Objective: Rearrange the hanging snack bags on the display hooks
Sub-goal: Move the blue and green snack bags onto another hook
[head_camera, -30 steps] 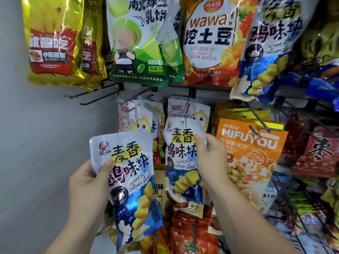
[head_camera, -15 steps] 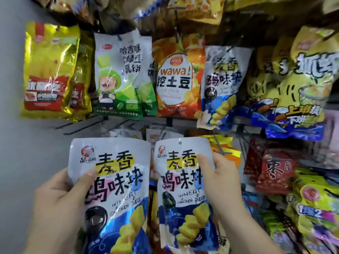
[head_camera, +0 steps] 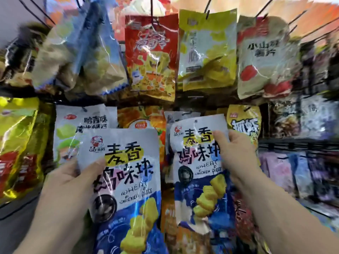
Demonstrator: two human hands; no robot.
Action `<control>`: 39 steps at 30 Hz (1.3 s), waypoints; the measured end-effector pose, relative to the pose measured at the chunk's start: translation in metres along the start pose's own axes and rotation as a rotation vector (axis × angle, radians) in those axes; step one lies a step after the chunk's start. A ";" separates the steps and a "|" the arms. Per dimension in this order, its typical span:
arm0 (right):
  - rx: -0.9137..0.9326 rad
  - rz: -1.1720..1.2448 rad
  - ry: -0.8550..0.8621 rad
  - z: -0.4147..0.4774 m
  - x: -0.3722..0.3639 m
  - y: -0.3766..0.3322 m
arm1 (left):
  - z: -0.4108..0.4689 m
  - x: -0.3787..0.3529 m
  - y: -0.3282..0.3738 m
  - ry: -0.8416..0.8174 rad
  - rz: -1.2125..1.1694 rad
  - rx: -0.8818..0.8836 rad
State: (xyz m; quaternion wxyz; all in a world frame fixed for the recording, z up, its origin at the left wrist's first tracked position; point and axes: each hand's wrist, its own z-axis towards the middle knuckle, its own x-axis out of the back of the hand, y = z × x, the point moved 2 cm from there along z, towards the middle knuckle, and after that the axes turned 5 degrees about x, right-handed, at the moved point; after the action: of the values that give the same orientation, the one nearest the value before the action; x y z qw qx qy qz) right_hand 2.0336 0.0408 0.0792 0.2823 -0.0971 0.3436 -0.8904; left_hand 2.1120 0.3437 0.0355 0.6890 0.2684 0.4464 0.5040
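The left hand and right hand are bare; the left forearm and right forearm are likewise uncovered down to the view's lower edge.

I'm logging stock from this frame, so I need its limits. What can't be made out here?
Head view only:
- bottom of the left bag, held by the left hand: cut off by the frame edge.
- orange bag: label mostly covered by the left bag.
- right hand: fingers hidden behind the right bag.
- far-right packets: motion blur, print unreadable.
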 end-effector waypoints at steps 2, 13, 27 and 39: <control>0.008 -0.044 0.020 0.015 -0.006 -0.004 | 0.009 -0.005 0.001 -0.050 0.013 -0.023; -0.105 0.161 0.051 0.047 -0.030 0.004 | 0.026 -0.034 0.004 -0.065 0.024 -0.105; 0.022 -0.046 0.043 0.056 -0.043 0.022 | 0.032 -0.047 -0.009 -0.022 0.004 -0.162; 0.815 -1.001 -0.271 0.023 -0.077 0.060 | 0.015 -0.047 -0.027 0.034 0.071 -0.153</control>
State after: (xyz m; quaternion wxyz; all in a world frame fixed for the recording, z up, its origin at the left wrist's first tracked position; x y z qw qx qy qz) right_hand 2.1316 0.0349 0.0579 -0.1112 -0.2417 -0.1464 -0.9528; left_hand 2.1329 0.2917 0.0368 0.6815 0.2219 0.4082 0.5654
